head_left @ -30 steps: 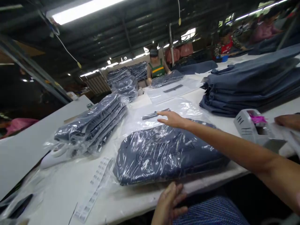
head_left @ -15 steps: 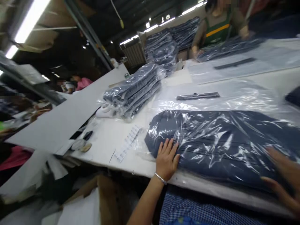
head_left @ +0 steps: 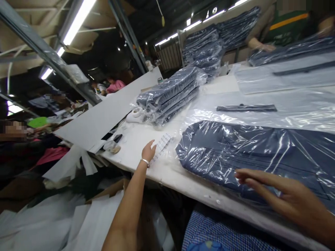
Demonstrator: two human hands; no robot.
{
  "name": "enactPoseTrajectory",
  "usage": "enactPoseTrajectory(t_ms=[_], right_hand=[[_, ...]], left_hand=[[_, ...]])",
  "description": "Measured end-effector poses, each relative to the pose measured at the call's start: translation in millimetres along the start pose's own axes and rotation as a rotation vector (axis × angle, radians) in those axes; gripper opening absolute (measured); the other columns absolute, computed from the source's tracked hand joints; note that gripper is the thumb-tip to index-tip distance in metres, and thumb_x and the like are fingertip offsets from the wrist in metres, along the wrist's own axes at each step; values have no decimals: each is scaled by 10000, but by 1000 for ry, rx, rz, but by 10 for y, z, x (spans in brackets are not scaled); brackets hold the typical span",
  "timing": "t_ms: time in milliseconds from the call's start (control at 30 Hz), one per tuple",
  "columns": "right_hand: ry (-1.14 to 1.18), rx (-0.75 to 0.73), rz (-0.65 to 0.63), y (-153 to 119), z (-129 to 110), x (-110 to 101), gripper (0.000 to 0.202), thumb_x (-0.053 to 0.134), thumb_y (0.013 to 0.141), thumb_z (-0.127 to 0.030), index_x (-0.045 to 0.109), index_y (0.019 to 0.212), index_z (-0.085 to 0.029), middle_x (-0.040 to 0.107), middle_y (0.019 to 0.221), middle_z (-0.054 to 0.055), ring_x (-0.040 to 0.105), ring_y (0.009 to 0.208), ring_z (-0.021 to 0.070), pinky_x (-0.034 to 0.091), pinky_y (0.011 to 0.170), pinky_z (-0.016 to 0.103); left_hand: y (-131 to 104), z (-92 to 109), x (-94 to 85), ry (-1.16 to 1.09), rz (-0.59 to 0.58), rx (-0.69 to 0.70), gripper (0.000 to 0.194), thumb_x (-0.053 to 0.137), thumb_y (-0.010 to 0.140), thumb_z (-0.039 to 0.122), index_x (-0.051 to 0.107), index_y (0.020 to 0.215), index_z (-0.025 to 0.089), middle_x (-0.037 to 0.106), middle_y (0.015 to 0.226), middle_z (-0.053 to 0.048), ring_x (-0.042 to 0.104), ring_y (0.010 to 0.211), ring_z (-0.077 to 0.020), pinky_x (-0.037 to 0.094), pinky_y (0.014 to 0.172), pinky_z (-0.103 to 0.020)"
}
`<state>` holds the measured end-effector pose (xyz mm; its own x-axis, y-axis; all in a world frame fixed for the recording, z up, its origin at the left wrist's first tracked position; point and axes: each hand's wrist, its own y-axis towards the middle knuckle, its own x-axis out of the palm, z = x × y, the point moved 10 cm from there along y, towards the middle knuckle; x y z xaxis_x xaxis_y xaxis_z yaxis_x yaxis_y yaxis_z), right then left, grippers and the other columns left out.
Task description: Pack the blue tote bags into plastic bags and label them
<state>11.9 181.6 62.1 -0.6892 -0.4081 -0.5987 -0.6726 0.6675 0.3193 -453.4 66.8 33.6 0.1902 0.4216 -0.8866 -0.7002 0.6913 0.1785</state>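
Note:
A dark blue folded garment (head_left: 251,153) lies in a clear plastic bag near the table's front edge. Over its lower part hovers my right hand (head_left: 285,195), fingers stretched out and holding nothing; whether it touches the plastic I cannot tell. My left hand (head_left: 148,152), with a bracelet at the wrist, is at the left side of a sheet of printed labels (head_left: 164,141). Its fingers look extended, partly hidden by the hand itself. Just behind the garment, a dark strip (head_left: 246,108) shows on a flat clear bag.
Several bagged garments are stacked (head_left: 170,90) at the back left, beside a white tape roll (head_left: 136,113). A co-worker's hand (head_left: 264,47) rests on another bagged garment across the table. A long white board (head_left: 110,111) slopes at the left. Below stands a carton (head_left: 115,190) with white sheets.
My left hand has left the bagged garment and moved left to the label sheet. My right hand has moved inward over the garment. The view has shifted left.

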Motion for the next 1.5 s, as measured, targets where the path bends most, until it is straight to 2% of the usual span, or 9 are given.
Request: enactPoseTrajectory(t_ms=[100, 200, 400, 600, 833, 1000, 1133, 1333, 1500], right_hand=[[300, -93, -361, 262, -610, 590, 283, 546, 912, -425, 693, 1150, -381, 724, 1116, 41, 696, 974, 226, 568, 861, 372], [533, -63, -496, 504, -968, 1209, 297, 544, 919, -390, 697, 1163, -315, 699, 1181, 44, 666, 1046, 229, 535, 931, 398], [922, 290, -483, 845, -828, 2273, 497, 653, 835, -373, 613, 1295, -191, 652, 1253, 109, 642, 1073, 264, 530, 938, 449], [1100, 529, -404, 1015, -727, 2943, 723, 725, 784, -342, 449, 1434, -185, 468, 1464, 136, 510, 1283, 254, 407, 1090, 419], [1257, 665, -365, 963, -628, 3160, 736, 746, 770, -359, 449, 1417, -170, 411, 1498, 167, 428, 1358, 246, 411, 1086, 399], [1279, 674, -354, 932, -588, 3198, 694, 787, 724, -314, 524, 1351, -173, 503, 1424, 154, 515, 1275, 247, 438, 1063, 381], [1319, 662, -346, 1001, -666, 3238, 632, 783, 727, -352, 563, 1294, -180, 577, 1338, 135, 572, 1199, 243, 468, 1021, 381], [1385, 681, -362, 1092, -785, 3395, 335, 731, 773, -346, 658, 1061, -192, 686, 1147, 75, 643, 1049, 205, 482, 975, 369], [1410, 742, -319, 1091, -689, 3515, 216, 691, 778, -226, 661, 985, -172, 711, 1074, 78, 671, 919, 184, 518, 910, 350]], left_hand=[[323, -227, 245, 79, -164, -37, 370, 615, 886, 315, 588, 1215, 147, 591, 1304, -126, 558, 1198, -256, 433, 1043, -496], [462, -383, 388, 141, -261, -63, 388, 621, 882, 383, 586, 1199, 162, 601, 1252, -105, 587, 1126, -249, 476, 979, -510], [489, -625, 495, 158, -392, -81, 355, 604, 892, 401, 603, 1149, 156, 652, 1101, -74, 637, 963, -204, 538, 867, -430], [425, -753, 501, 145, -349, -98, 319, 609, 889, 381, 610, 1114, 154, 627, 1150, -84, 613, 1016, -211, 523, 897, -442], [184, -970, 442, 31, -284, -200, 305, 627, 880, 372, 619, 1080, 142, 646, 1095, -76, 626, 987, -206, 532, 881, -434], [41, -952, 315, -184, -266, -254, 327, 618, 891, 345, 594, 1146, 142, 653, 1093, -78, 646, 948, -193, 561, 832, -405], [-87, -783, 150, -363, -293, -260, 458, 683, 841, 355, 574, 1230, 139, 700, 1073, -98, 682, 893, -198, 576, 794, -366], [-328, -389, 112, -547, -393, -199, 562, 726, 792, 375, 569, 1280, 143, 750, 996, -96, 710, 830, -224, 590, 741, -351], [-440, -180, -156, -519, -188, -118, 596, 705, 809, 363, 519, 1335, 154, 718, 1071, -110, 677, 955, -224, 552, 852, -367]])
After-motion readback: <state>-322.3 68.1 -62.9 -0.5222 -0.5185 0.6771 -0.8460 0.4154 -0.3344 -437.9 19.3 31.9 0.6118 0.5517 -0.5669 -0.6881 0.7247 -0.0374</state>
